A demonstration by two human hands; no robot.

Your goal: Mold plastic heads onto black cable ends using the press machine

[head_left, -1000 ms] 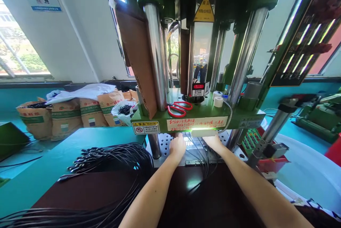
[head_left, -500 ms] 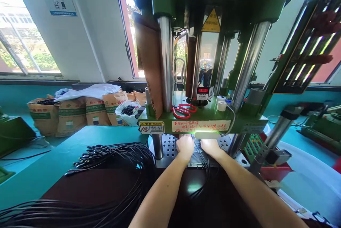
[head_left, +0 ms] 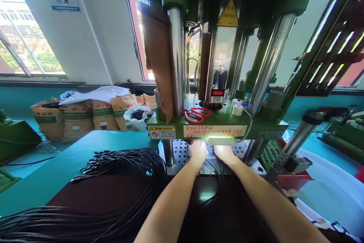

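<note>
Both arms reach under the green plate (head_left: 170, 121) of an upright press. My left hand (head_left: 198, 152) is at the left of a lit white lamp (head_left: 221, 141) on the plate's front edge, its fingers hidden beneath the plate. On the other side, my right hand (head_left: 226, 153) sits just below the lamp, its fingertips hidden too. Several thin black cables (head_left: 218, 171) run out between the hands over the perforated metal bed (head_left: 179, 155) and hang down toward me. What either hand touches cannot be made out.
Red-handled scissors (head_left: 197, 115) and white tape rolls (head_left: 237, 110) lie on the plate. Bundled black cables (head_left: 122, 159) cover the left bench (head_left: 68, 159). Paper sacks (head_left: 78, 116) stand behind. Steel columns (head_left: 176, 61) flank the plate; a grey post (head_left: 298, 140) is at the right.
My view has tilted and come a little closer, so the press appears slightly higher and larger. Both hands appear a little farther under the plate; the cables between them hang much the same.
</note>
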